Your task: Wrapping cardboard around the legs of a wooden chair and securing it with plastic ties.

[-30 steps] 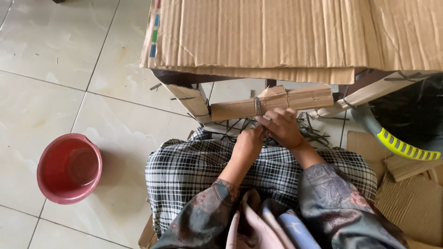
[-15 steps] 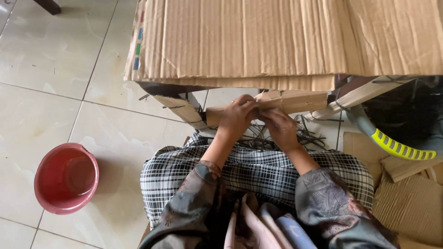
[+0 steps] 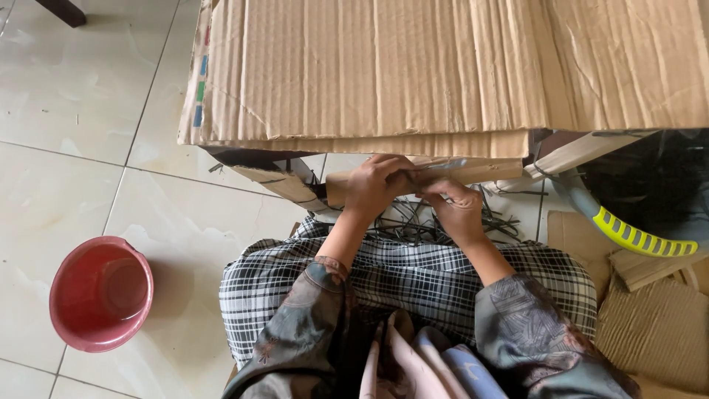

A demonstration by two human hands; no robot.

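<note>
both hands work on a wooden strip (image 3: 450, 171) that lies just under the front edge of the big cardboard sheet (image 3: 443, 70), above the lap. the left hand (image 3: 375, 186) is curled over the strip's left part, fingers clamped on it from above. the right hand (image 3: 456, 210) meets it at the middle; its fingers are bent together against the strip, pinching something too small to make out.

to do this step well, i judge the left hand should keep the strip pinned flat so it cannot twist, while the right works in short, close moves right beside the left thumb. keeping both wrists low, near the lap, should steady the grip. the cardboard sheet overhangs the strip and hides its far side, so the work had better be drawn slightly toward the lap where it can be seen.

below the strip, a tangle of thin dark strands (image 3: 436, 222) lies on the checked cloth (image 3: 413, 277) over the knees; loose ends could snag the fingers. left of the strip, a cardboard flap (image 3: 277, 181) juts out at a slant. well left of the strip, a red bowl (image 3: 100, 292) stands on the tiled floor (image 3: 66, 177), out of the way. right of the strip is a curved handle with a yellow ribbed grip (image 3: 642, 238), and below that more cardboard pieces (image 3: 653, 329), close enough to crowd the right elbow.
</note>
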